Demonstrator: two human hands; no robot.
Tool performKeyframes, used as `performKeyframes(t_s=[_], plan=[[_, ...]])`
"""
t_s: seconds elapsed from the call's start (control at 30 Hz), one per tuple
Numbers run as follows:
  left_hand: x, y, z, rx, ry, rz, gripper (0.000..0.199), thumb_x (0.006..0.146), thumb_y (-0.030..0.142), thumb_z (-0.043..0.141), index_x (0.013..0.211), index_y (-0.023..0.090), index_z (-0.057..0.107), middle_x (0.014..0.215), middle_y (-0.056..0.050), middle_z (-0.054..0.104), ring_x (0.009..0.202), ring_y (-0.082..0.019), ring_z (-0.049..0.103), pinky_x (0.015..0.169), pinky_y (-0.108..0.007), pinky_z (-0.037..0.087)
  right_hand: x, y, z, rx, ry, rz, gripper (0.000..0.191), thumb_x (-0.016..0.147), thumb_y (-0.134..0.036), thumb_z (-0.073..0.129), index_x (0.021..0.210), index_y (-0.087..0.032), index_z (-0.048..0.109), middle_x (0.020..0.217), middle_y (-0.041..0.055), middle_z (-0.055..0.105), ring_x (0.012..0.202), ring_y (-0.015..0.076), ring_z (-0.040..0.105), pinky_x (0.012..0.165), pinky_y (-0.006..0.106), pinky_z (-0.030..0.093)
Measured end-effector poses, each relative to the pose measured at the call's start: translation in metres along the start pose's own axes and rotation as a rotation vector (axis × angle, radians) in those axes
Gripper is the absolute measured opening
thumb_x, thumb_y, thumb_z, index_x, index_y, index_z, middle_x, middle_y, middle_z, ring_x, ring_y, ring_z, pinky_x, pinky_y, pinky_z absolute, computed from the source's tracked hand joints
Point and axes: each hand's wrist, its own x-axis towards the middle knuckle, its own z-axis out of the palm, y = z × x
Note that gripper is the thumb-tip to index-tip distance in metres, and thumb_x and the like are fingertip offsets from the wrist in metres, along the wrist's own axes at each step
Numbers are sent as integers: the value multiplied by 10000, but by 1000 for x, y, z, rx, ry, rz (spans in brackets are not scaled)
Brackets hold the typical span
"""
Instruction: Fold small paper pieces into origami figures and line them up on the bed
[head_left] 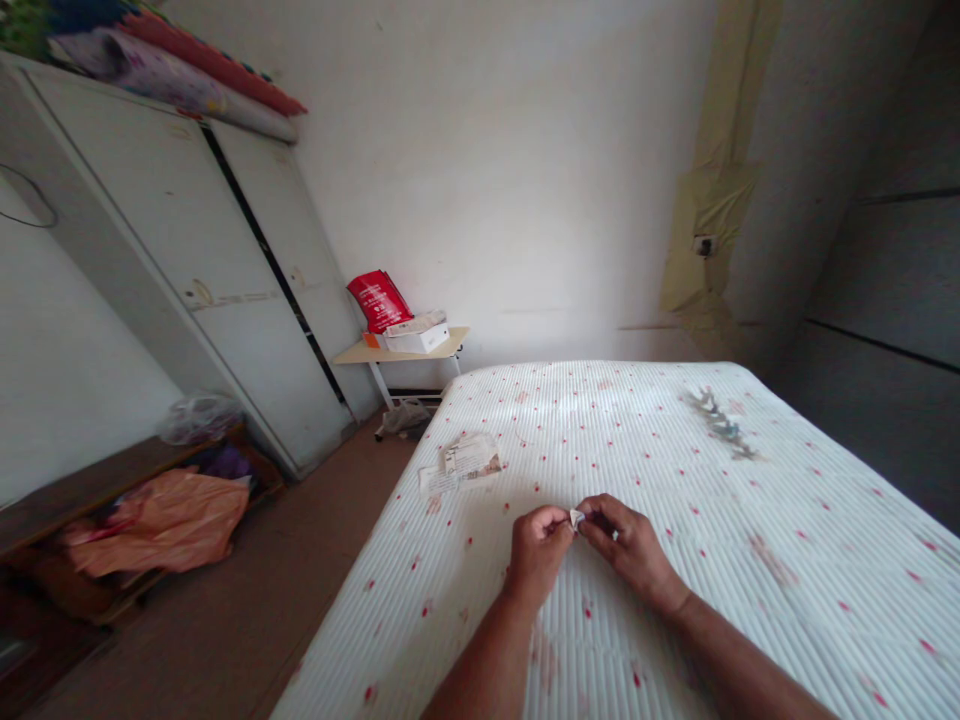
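Over the white quilted bed cover (600,430) with red dots, my two hands meet at a small whitish folded piece of paper (576,518). My left hand (541,548) pinches its left side between thumb and fingers. From the right, my right hand (626,545) holds the other side in a similar pinch. Beyond my left hand, printed paper scraps (469,460) lie flat on the bed. At the far right of the bed is a row of small grey-green folded shapes (720,422), too small to make out in detail.
A small table (352,354) behind the bed's far left corner carries a red bag (380,300) and a white box (418,338). Grey cabinets (247,330) stand at the left. Orange cloth or plastic (169,520) lies on a low wooden shelf.
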Motion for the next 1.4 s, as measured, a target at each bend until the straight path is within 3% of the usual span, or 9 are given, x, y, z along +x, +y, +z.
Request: performKeyframes(t_s=[0.2, 0.37, 0.5, 0.7, 1.13, 1.4], plan=[[0, -1, 1, 58, 11, 16, 156, 682, 236, 502, 588, 132, 571, 513, 37, 434, 508, -77, 361, 486, -186, 279, 2, -3, -1, 26, -6, 57, 75, 763, -246, 519, 734, -192, 563, 626, -17, 570, 560, 110, 526, 541, 211, 435], [0, 1, 1, 22, 24, -35, 143, 646, 243, 525, 560, 132, 551, 488, 47, 405, 483, -67, 337, 463, -182, 255, 2, -1, 2, 173, -21, 198, 123, 741, -281, 534, 682, -175, 555, 602, -25, 546, 554, 104, 507, 514, 198, 403], [1, 1, -1, -25, 10, -60, 139, 637, 250, 541, 578, 125, 555, 507, 40, 436, 493, -69, 363, 479, -186, 273, 2, -1, 2, 254, -59, 228, 173, 756, -316, 533, 672, -166, 551, 584, -28, 523, 539, 97, 480, 498, 196, 377], [1, -3, -1, -41, -15, -72, 182, 651, 295, 564, 599, 122, 585, 520, 26, 473, 521, -86, 412, 505, -195, 306, 2, -6, 1, 132, -26, 165, 155, 773, -289, 511, 672, -176, 542, 577, -28, 526, 532, 104, 489, 497, 202, 388], [2, -3, -2, -78, 42, -84, 162, 648, 271, 579, 596, 118, 590, 526, 27, 501, 522, -84, 428, 506, -192, 308, -1, -2, 2, 7, -35, -47, 124, 824, -220, 472, 823, -191, 592, 763, 23, 624, 692, 140, 595, 633, 240, 468], [3, -2, 1, -115, 82, -106, 177, 630, 286, 583, 568, 121, 569, 509, 24, 490, 514, -88, 421, 502, -197, 308, -1, -6, 3, -52, -49, -55, 112, 796, -167, 465, 823, -187, 572, 751, 20, 605, 685, 141, 579, 625, 245, 455]])
